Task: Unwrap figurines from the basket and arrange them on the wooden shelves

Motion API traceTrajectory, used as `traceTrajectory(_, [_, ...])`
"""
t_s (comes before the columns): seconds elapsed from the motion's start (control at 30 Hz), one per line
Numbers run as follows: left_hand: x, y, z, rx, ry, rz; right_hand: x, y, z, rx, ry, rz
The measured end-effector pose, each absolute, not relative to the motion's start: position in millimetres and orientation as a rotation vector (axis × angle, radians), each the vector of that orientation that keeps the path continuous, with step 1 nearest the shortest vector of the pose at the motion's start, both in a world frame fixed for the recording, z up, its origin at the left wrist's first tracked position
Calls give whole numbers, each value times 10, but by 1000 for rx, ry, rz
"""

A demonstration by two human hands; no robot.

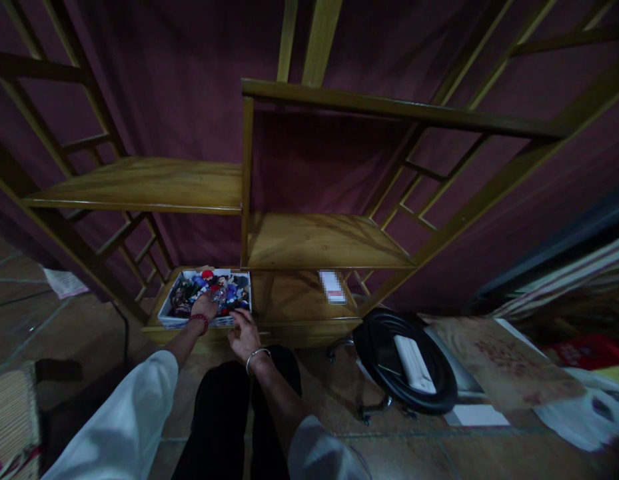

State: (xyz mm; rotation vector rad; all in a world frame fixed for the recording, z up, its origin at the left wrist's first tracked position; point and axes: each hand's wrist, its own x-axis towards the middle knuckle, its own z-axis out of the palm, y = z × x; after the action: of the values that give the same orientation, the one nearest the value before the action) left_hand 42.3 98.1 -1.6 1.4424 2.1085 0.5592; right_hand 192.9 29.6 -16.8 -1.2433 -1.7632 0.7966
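Observation:
A white basket [164, 316] full of small dark, blue and red items, too jumbled to tell apart, stands on the lowest shelf at the left. Over its contents is my left hand [205, 307], with a red bead bracelet at the wrist. Its fingers are closed at a shiny, clear-looking small piece [220, 296] whose kind I cannot make out. At the basket's front right edge is my right hand [245, 335], a silver bangle on its wrist. Its fingers are apart and loosely bent, with nothing seen in them.
The wooden shelf unit [329, 241] rises around the basket, with a shelf [139, 183] above it. A white card [333, 288] lies right of the basket. Further right are a black round stool [384, 333] with a white box [414, 363] and a floral board [504, 360].

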Motion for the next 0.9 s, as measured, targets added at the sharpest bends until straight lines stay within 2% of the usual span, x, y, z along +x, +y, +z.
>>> traceTrajectory(0.33, [432,864,71,1420,2030,740,1927,293,-164,-1248,-1771,811])
traceTrajectory(0.9, [480,818,109,1402,2147,687,1931,293,-182,-1228,-1778,798])
